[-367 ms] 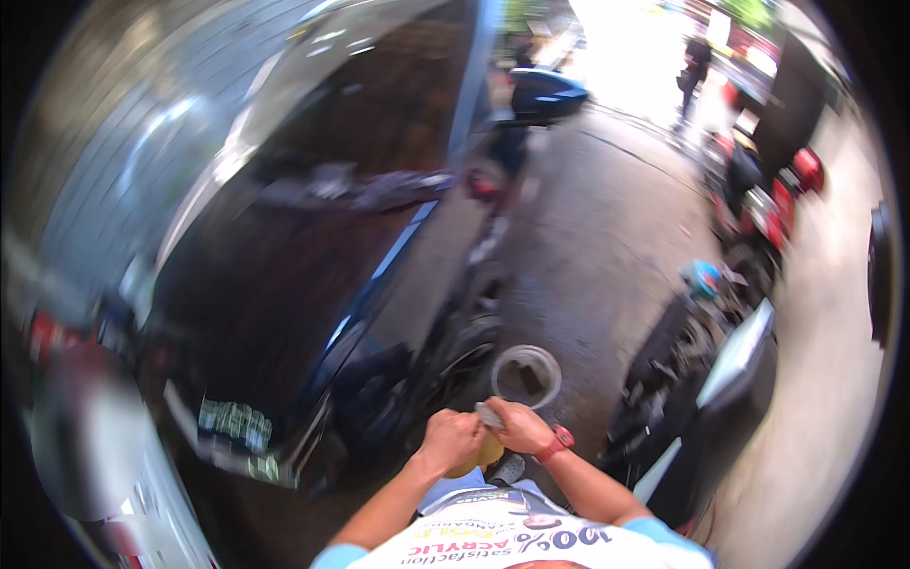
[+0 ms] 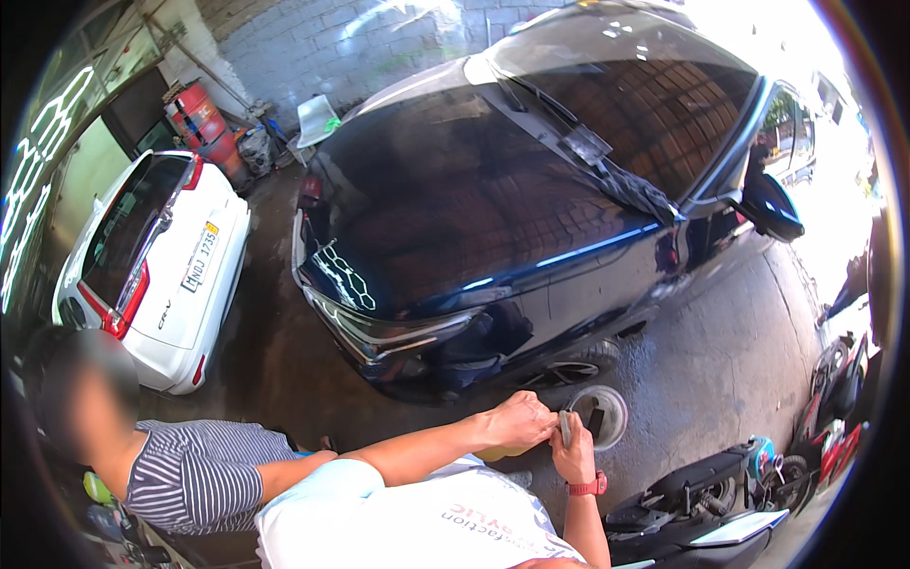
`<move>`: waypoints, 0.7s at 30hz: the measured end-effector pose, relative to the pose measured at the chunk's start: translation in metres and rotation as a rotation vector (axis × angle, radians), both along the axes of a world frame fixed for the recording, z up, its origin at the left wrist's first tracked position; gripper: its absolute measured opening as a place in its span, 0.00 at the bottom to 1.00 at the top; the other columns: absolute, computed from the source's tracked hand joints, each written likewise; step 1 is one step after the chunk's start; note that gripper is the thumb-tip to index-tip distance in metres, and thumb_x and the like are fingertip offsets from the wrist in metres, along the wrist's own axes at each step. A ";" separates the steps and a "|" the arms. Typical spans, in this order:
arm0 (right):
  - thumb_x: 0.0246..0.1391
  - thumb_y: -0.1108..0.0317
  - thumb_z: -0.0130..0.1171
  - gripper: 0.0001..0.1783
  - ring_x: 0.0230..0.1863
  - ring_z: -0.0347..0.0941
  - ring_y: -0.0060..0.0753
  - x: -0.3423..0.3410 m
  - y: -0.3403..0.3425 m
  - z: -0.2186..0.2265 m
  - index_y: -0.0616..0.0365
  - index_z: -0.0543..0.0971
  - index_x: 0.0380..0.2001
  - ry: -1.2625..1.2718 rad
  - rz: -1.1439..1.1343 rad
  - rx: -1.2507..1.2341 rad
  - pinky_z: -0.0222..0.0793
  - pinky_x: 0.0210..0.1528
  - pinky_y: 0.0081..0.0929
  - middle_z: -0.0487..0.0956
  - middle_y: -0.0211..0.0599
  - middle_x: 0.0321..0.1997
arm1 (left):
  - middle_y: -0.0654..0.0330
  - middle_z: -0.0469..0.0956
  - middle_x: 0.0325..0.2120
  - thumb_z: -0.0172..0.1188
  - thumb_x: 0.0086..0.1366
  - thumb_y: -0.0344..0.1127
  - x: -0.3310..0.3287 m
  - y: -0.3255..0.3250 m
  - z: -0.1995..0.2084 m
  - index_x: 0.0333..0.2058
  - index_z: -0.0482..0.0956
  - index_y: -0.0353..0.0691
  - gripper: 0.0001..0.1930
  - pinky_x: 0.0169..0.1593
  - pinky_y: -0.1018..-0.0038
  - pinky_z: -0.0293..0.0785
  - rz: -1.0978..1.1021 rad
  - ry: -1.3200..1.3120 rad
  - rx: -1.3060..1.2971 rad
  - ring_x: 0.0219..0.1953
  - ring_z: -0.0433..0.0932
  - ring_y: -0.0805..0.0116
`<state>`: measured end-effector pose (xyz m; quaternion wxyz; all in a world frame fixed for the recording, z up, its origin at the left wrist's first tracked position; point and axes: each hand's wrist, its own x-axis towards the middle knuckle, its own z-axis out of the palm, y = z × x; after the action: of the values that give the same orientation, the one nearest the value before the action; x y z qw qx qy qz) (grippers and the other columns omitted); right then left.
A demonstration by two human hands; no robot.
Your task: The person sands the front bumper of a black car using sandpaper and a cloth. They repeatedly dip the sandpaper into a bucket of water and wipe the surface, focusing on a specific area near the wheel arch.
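White shirt (image 2: 389, 522): yours, closest, along the lower edge; soft printed cloth.
Right grip (image 2: 574, 459): lower middle, right of centre; your fingers are closed around the grey piece.
Grey piece (image 2: 566, 429): held roughly upright in that grip, close by your other hand; small, narrow and flat-looking, its material too small to tell.
Left grip (image 2: 519, 419): just beside it, fingers curled in; you cannot tell whether they pinch anything.
Handwork: you appear to be handling the grey piece between both hands, well off the car; as a judgement, the next move calls for a firm right pinch and careful left fingertips, since so slim a thing could slip.
Yellow patch (image 2: 500, 453): under your left wrist, mostly hidden; cloth or something stiffer, you cannot tell.
Red watch (image 2: 588, 486): a band around your right wrist.
Striped sleeve (image 2: 227, 484): a co-worker's, lower left, knit-looking cloth.
Bucket (image 2: 623, 417): past your right hand; round, pale-rimmed, something dark inside.
Motorcycle (image 2: 682, 469): lower right; matte black seat, glossy pale panel.
Dark blue car (image 2: 455, 199): across the centre; curved, mirror-glossy hood catching hexagonal light reflections.
Concrete floor (image 2: 692, 332): right of centre, grey, cracked and patchy.
White car (image 2: 185, 313): left side, smooth rounded tail.
Red drum (image 2: 201, 123): upper left, cylindrical, scuffed.
Block wall (image 2: 284, 43): along the top, rough, bluish-grey.
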<state>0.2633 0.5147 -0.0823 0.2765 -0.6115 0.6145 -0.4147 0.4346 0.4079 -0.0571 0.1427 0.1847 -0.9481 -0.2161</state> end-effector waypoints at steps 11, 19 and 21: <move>0.60 0.74 0.65 0.09 0.40 0.80 0.61 0.071 -0.054 0.046 0.62 0.77 0.42 0.074 -0.084 0.011 0.73 0.43 0.48 0.80 0.50 0.37 | 0.42 0.83 0.31 0.52 0.71 0.43 0.070 -0.063 0.023 0.37 0.80 0.40 0.14 0.42 0.48 0.77 0.161 0.099 0.563 0.37 0.82 0.36; 0.59 0.72 0.66 0.17 0.48 0.82 0.58 0.029 -0.088 0.116 0.62 0.78 0.51 0.202 0.101 0.155 0.76 0.49 0.43 0.84 0.53 0.45 | 0.53 0.85 0.33 0.58 0.76 0.45 0.110 -0.130 0.069 0.43 0.84 0.38 0.16 0.45 0.64 0.80 -0.099 -0.049 0.713 0.38 0.86 0.62; 0.61 0.73 0.65 0.14 0.45 0.83 0.51 0.024 -0.084 0.127 0.62 0.78 0.49 0.071 0.106 0.238 0.75 0.50 0.38 0.84 0.50 0.42 | 0.65 0.79 0.26 0.57 0.78 0.45 0.114 -0.140 0.078 0.38 0.83 0.36 0.17 0.37 0.72 0.72 -0.071 -0.229 0.874 0.31 0.72 0.79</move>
<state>0.2878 0.4307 0.0443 0.3469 -0.6201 0.6356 -0.3019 0.5487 0.2680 0.0208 -0.0619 0.2179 -0.7831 -0.5791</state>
